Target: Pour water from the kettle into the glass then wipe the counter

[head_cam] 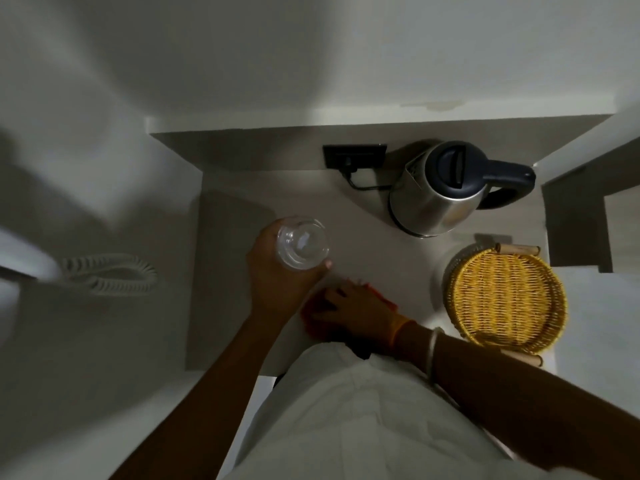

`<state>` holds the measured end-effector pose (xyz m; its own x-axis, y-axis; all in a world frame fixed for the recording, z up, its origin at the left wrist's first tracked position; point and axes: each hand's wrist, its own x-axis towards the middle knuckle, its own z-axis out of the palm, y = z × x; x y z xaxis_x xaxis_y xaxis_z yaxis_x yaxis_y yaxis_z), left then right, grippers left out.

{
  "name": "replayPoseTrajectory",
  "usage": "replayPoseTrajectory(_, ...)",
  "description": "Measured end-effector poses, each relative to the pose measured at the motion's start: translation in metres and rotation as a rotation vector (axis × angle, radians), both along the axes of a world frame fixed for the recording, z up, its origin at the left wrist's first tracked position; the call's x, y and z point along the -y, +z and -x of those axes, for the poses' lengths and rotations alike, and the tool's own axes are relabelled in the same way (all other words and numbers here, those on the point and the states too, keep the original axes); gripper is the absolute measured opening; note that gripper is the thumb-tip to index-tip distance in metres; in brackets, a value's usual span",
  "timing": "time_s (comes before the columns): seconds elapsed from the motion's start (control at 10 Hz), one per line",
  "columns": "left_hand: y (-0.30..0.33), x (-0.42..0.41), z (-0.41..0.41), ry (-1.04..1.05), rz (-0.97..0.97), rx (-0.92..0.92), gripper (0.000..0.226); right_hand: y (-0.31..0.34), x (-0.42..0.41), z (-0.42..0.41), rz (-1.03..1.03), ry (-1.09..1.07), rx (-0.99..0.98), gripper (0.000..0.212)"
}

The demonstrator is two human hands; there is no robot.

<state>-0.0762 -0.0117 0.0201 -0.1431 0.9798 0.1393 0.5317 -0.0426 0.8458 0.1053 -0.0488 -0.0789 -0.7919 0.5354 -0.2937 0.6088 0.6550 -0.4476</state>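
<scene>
We look straight down on a pale counter [363, 216] that fills the middle of the frame. Our left hand [277, 278] is left of centre, fingers curled around a clear glass [302, 243], which it grips from the side; whether the glass stands on the counter or is lifted just above it we cannot tell, nor can we tell whether there is water in it. Just right of and below that hand, our right hand [360, 311] lies palm down, fingers spread fairly flat, pressing on an orange cloth [313, 315] that shows at both sides of the hand and lies on the counter. A thin bangle [433, 355] circles the right wrist.

In the upper right, the steel kettle [436, 192] stands upright with its dark lid closed and its dark handle pointing to the right edge of the frame. A cord runs from its base to a black wall socket [355, 155] just to its left. Below the kettle, at the right, sits a yellow woven basket [505, 299]. At the far left a coiled phone cord [110, 273] lies well apart from the counter.
</scene>
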Motion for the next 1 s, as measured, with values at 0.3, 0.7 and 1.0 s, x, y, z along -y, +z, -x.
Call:
replayPoseTrajectory(0.3,-0.035,0.015,-0.020,-0.093,0.193,-0.054,0.081,0.060,0.025,-0.105,0.048,-0.639,0.210,0.074)
replayPoseTrajectory(0.7,-0.073,0.015,-0.050,-0.082,0.355,-0.048,0.079,0.051,0.033,-0.210,0.009,-1.240,0.180,0.059)
replayPoseTrajectory(1.0,-0.077,0.014,-0.056,-0.080,0.399,-0.007,0.090,0.064,0.003,-0.204,0.107,-1.203,0.264,0.060)
